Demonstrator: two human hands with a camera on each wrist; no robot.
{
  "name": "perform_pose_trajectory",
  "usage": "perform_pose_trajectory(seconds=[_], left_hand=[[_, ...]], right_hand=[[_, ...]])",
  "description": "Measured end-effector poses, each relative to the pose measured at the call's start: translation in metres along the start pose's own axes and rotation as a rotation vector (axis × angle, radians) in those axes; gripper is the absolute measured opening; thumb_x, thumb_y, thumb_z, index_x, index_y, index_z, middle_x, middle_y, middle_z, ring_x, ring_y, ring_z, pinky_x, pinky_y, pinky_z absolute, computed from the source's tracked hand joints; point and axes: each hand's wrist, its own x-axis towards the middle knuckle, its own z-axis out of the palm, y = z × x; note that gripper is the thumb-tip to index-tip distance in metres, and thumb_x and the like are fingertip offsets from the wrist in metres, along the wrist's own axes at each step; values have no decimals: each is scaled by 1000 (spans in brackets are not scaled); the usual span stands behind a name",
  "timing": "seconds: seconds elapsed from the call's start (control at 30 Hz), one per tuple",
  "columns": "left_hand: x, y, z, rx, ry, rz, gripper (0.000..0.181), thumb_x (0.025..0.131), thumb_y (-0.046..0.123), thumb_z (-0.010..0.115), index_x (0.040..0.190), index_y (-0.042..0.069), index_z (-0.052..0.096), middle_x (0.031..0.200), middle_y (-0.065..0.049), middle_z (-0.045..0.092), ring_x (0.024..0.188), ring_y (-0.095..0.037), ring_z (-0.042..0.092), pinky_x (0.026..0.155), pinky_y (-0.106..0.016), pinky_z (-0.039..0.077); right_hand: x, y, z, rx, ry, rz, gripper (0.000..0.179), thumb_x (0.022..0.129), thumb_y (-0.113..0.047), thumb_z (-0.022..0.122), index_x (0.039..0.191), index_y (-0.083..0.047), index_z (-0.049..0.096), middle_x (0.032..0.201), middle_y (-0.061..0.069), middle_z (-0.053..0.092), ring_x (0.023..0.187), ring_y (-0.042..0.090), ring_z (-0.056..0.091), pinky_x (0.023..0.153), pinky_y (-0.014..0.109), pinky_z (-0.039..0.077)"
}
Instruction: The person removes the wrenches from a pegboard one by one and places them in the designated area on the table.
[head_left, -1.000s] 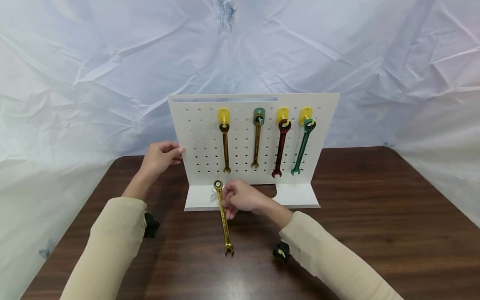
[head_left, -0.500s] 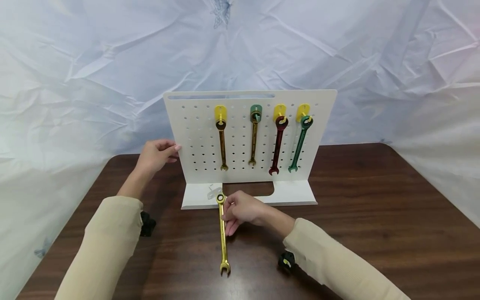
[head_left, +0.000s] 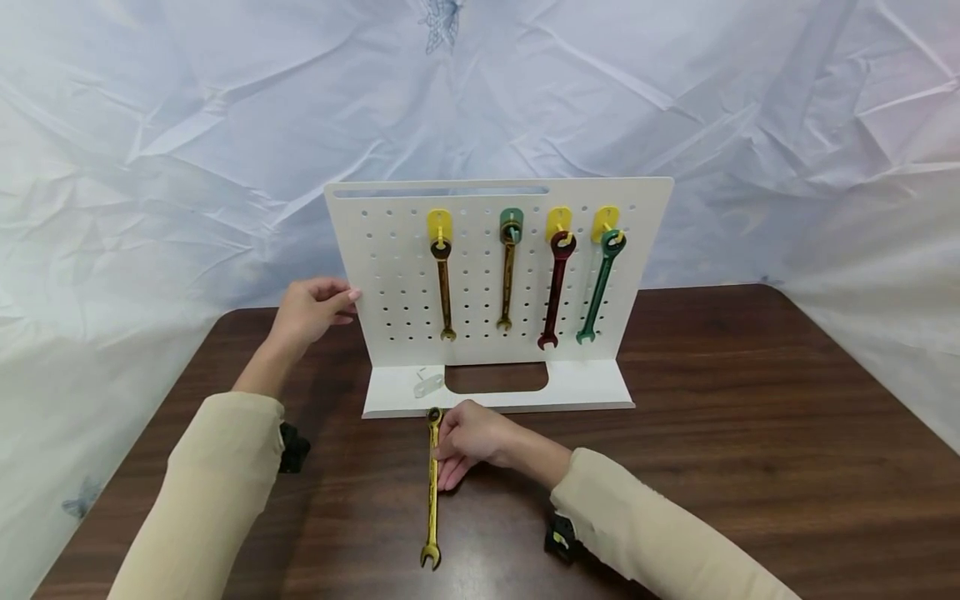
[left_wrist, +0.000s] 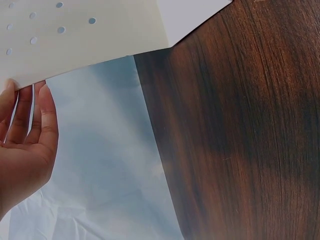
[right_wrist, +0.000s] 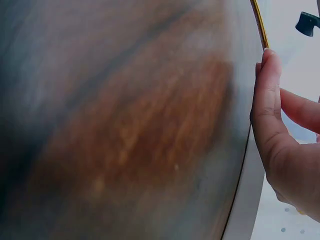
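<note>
In the head view my right hand (head_left: 480, 437) pinches a gold combination wrench (head_left: 432, 500) between thumb and fingers, in front of the white pegboard stand (head_left: 487, 350). Its ring end points toward the stand's base and its forked end toward me. Only a short length of that wrench (right_wrist: 260, 22) shows in the right wrist view. My left hand (head_left: 300, 321) grips the pegboard's left edge, thumb at the front and fingers behind. The left wrist view shows the same hand (left_wrist: 30, 145) at the board's edge.
Two gold wrenches, a red wrench (head_left: 555, 292) and a green wrench (head_left: 598, 292) hang from yellow and green hooks on the pegboard. A loose whitish hook (head_left: 429, 385) lies on the stand's left base. A dark wooden table (head_left: 750, 433) lies beneath; pale cloth (head_left: 225, 150) hangs behind.
My right hand has brought the gold wrench toward me, away from the stand, uncovering the loose hook and the base cut-out. My left hand stays at the pegboard's edge. The head view has shifted slightly.
</note>
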Motion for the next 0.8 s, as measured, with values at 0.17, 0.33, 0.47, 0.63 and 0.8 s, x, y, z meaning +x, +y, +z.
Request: perform_pose_trajectory(seconds=[0.17,0.33,0.47,0.63,0.8], left_hand=[[4,-8,-2,-62,-17,30,35,85,31,66,97,-1,64,93,-12,65,80,-20,61,71,-34,56],[2,-3,0,-9,-11,8,36,88,27,62,102,-5,61,98,-18,63,86,-26,60,76,-36,55],[24,-38,0,-113,-20,19,29,84,27,68,97,1,65,92,-11,66,81,-22,62,68,-32,56],[19,-30,-1,-91,-20,15,33,84,30,67,98,0,64,94,-13,65,83,-23,62,70,-34,56],[9,-14,-2,-57,-22,11,34,87,28,64,100,-3,63,96,-14,65,84,-23,62,72,-34,56]], right_hand=[[3,2,4,17,-12,19,17,83,15,51,70,6,48,60,20,59,48,22,60,54,39,57],[6,4,6,38,14,29,15,83,16,49,71,7,48,59,21,58,47,23,59,53,40,57],[6,4,6,48,33,37,10,81,18,48,75,11,51,59,23,58,47,24,60,53,41,57],[5,2,6,44,58,41,11,82,17,48,75,9,49,59,22,58,48,24,60,53,40,57],[2,-3,0,20,48,18,8,82,13,49,76,8,49,59,20,56,48,23,60,54,40,57]])
